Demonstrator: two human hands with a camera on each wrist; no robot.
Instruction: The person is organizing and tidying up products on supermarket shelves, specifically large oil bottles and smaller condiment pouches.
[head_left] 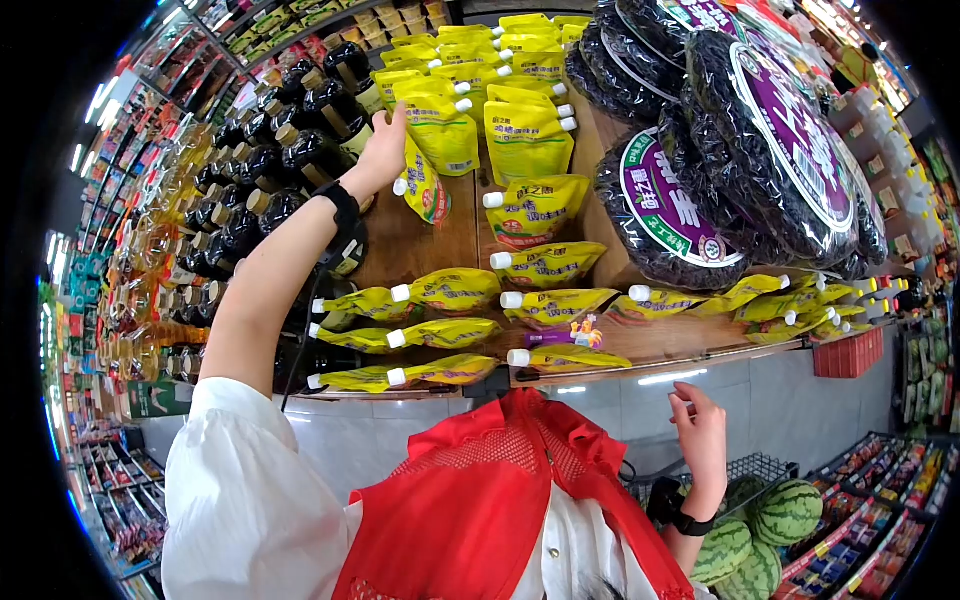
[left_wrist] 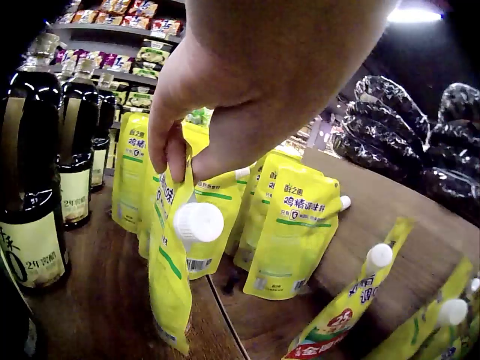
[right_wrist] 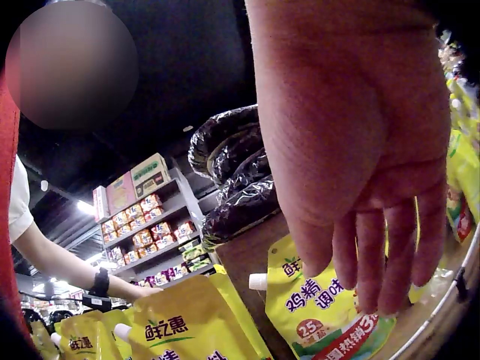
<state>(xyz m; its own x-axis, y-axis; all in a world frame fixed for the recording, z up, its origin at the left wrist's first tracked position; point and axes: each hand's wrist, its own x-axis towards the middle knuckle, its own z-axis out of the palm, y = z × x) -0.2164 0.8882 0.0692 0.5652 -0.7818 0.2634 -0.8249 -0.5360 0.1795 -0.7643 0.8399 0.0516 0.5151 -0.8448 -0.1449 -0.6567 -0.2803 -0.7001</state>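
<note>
My left hand [head_left: 384,152] pinches the top edge of a yellow spout pouch [left_wrist: 168,262] between thumb and fingers. That pouch stands upright at the front of a row, its white cap [left_wrist: 199,222] turned sideways. More yellow pouches [left_wrist: 294,236] stand behind and beside it on the wooden shelf [head_left: 395,250]. My right hand [head_left: 702,440] hangs in front of the shelf's front edge, its fingers loosely bent and holding nothing. In the right wrist view, a yellow pouch with a white cap [right_wrist: 258,281] shows behind my right fingers.
Dark bottles [head_left: 310,155] crowd the left side of the shelf. Large round packs in black plastic [head_left: 675,215] are stacked on the right. Pouches line the front edge [head_left: 450,370]. Watermelons [head_left: 785,512] lie at lower right, near a wire basket [head_left: 765,467].
</note>
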